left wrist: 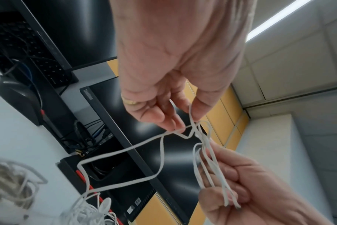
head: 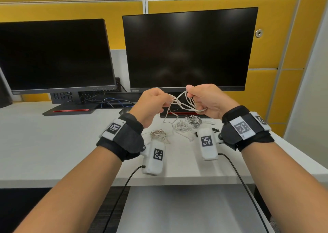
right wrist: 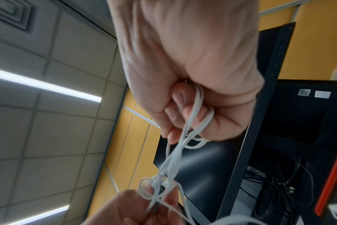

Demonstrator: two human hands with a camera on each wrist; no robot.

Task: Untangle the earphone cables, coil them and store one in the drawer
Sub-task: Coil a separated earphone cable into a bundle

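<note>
A white earphone cable (head: 184, 105) is held up above the white desk (head: 53, 144) between both hands. My left hand (head: 165, 101) pinches a knot in it with thumb and fingertips. My right hand (head: 192, 98) grips several loops of the same cable in a curled fist. A loose strand hangs down from the knot to the desk. The left wrist view shows the cable (left wrist: 161, 152) running from my left hand (left wrist: 185, 121) to my right hand (left wrist: 231, 187). In the right wrist view the loops (right wrist: 175, 159) wrap around my right hand's fingers (right wrist: 183, 109).
Three more cable bundles lie on the desk under my hands: a beige one (head: 158, 133), a white one (head: 181, 126) and a grey one (head: 193, 120). Two dark monitors (head: 186, 50) stand behind. A grey drawer (head: 186, 209) lies open below the desk's front edge.
</note>
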